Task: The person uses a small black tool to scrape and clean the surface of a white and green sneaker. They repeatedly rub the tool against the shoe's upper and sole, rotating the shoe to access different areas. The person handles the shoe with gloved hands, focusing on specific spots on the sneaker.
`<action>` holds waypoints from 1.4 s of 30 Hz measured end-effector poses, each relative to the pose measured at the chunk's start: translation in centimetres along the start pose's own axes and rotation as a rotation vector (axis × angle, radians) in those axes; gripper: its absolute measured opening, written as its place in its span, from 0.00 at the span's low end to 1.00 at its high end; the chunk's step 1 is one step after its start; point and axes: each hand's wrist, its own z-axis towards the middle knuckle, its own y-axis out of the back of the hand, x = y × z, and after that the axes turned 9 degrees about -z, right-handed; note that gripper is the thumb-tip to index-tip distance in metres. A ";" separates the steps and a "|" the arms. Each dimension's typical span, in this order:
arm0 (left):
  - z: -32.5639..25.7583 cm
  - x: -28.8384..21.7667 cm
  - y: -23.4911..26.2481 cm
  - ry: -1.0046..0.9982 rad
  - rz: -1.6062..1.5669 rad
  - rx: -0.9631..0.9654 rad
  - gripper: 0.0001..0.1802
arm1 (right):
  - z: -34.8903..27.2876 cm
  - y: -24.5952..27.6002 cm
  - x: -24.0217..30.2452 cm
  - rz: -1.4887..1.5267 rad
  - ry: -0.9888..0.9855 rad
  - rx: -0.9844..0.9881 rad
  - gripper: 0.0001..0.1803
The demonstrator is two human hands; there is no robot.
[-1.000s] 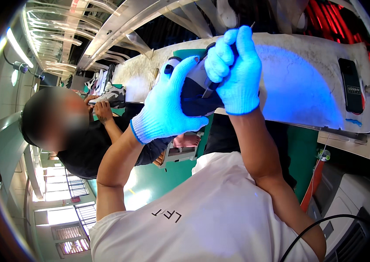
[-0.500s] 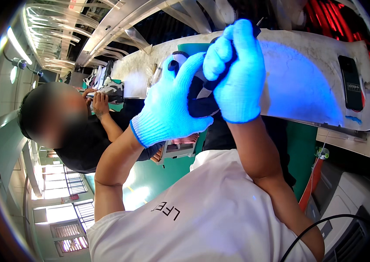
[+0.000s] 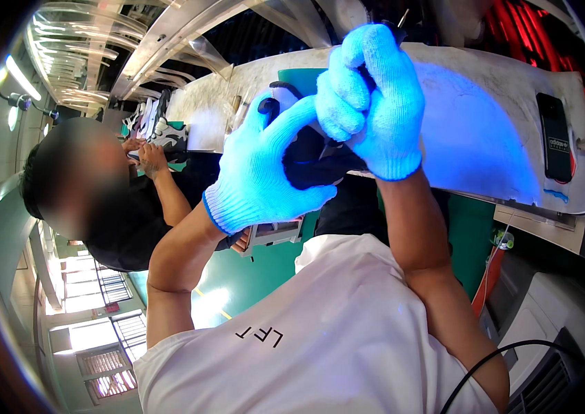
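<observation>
At the stained, blue-lit workbench, the left hand clasped a dark shoe, right hand's fingers clenched round a thin-tipped tool; green floor gleamed below!

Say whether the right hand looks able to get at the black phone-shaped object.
Probably yes: the blue-lit bench top stretches between the right hand and the black phone-shaped object, with no obstacle visible, though the hand is closed around a thin-tipped tool.
</observation>
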 end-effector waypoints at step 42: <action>-9.6 7.3 -7.3 0.349 -0.654 -0.444 0.57 | 0.4 2.5 -4.7 -0.278 -0.224 -0.652 0.27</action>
